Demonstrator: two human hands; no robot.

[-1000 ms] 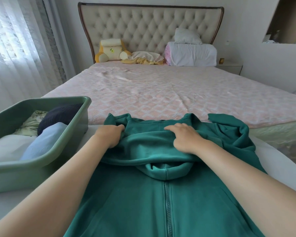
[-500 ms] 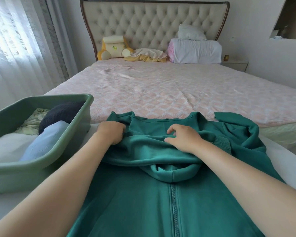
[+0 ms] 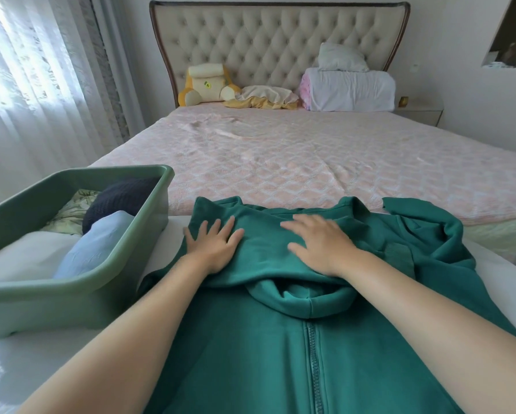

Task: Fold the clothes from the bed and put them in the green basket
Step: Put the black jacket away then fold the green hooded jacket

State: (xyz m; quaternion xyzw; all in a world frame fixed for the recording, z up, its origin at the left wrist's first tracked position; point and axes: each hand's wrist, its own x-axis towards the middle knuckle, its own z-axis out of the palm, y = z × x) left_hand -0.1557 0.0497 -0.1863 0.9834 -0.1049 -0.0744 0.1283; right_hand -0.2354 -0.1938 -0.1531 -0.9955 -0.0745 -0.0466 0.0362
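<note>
A dark green zip hoodie (image 3: 280, 354) lies front-up on the white surface at the foot of the bed, its far part folded back toward me over the hood. My left hand (image 3: 213, 245) lies flat with fingers spread on the left of that folded part. My right hand (image 3: 319, 243) lies flat on the right of it, slightly blurred. A sleeve is bunched at the right (image 3: 424, 231). The green basket (image 3: 71, 297) stands at the left and holds folded white, light blue, dark navy and floral clothes.
The bed's pink quilted cover (image 3: 310, 162) stretches ahead to a tufted headboard. A yellow plush toy (image 3: 206, 85), a crumpled cream and yellow cloth (image 3: 262, 98) and white pillows (image 3: 349, 88) lie at the head. Curtains hang at the left.
Both hands have opened from gripping the folded hoodie edge and now press flat on it with fingers spread. The view has shifted slightly.
</note>
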